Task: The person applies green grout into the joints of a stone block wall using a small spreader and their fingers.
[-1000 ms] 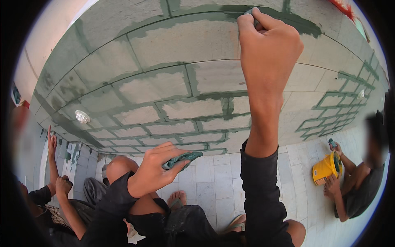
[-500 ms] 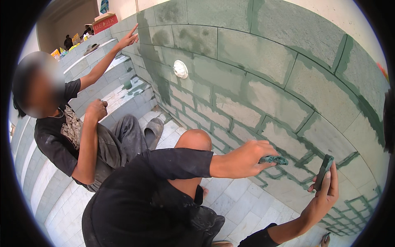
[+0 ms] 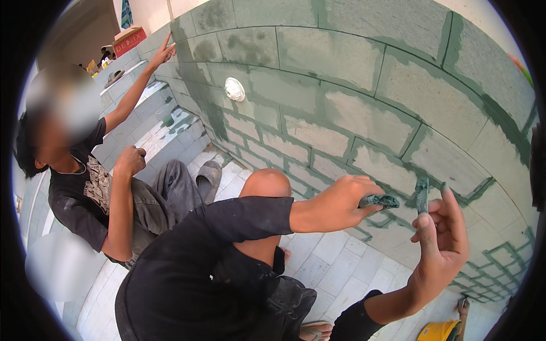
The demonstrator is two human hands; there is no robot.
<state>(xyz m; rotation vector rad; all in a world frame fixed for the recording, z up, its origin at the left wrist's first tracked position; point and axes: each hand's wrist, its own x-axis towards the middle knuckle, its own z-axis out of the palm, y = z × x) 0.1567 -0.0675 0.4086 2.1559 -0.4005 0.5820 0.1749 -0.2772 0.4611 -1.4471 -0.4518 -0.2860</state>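
My left hand (image 3: pixel 341 202) grips a crumpled, green-smeared wad (image 3: pixel 384 200) that may be a scraper or pouch of grout. My right hand (image 3: pixel 438 244) pinches a narrow, upright, grout-smeared strip (image 3: pixel 422 193) by its lower end, the index finger raised beside it with green paste on its tip. Both are held in front of the curved tiled wall (image 3: pixel 364 79), whose joints are coated with dark green grout, spread unevenly onto the pale tiles. A white round fitting (image 3: pixel 234 88) sticks out of the wall, farther left.
A person (image 3: pixel 79 193) sits at my left, one arm raised, finger pointing at the wall. Behind are tiled steps (image 3: pixel 142 108) with a cup (image 3: pixel 165 116) and a red box (image 3: pixel 129 41). Below lies a tiled floor (image 3: pixel 335 267); a hand and yellow bucket (image 3: pixel 432 332) show at lower right.
My view swung left toward the seated person. My right hand came down from high on the wall and now holds the strip more upright, index finger lifted. My left hand rose slightly since half a second ago.
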